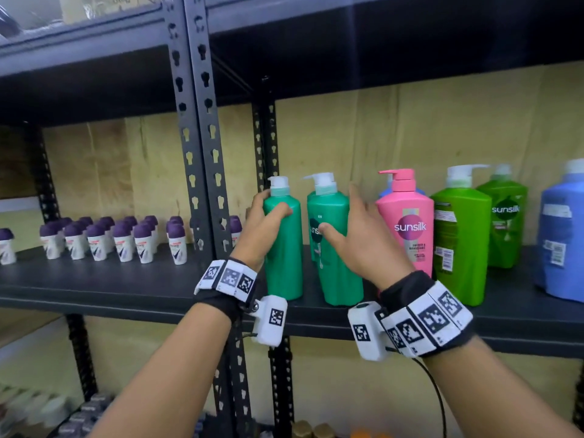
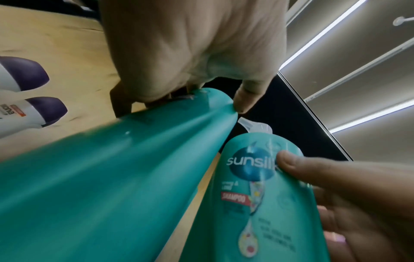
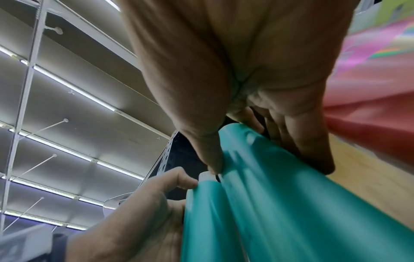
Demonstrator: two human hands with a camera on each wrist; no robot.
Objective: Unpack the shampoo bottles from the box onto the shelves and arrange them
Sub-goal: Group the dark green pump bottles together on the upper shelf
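Two teal Sunsilk pump bottles stand side by side near the front of the dark shelf. My left hand grips the left bottle high on its shoulder, fingers curled round it; in the left wrist view the bottle fills the frame. My right hand holds the right bottle, thumb on its front label and fingers along its far side. In the right wrist view that bottle lies under the thumb, with the left bottle beside it. No box is in view.
Right of the teal pair stand a pink Sunsilk bottle, two green bottles and a blue one. Beyond the slotted upright posts, several purple-capped roll-ons fill the left bay. Another shelf hangs overhead.
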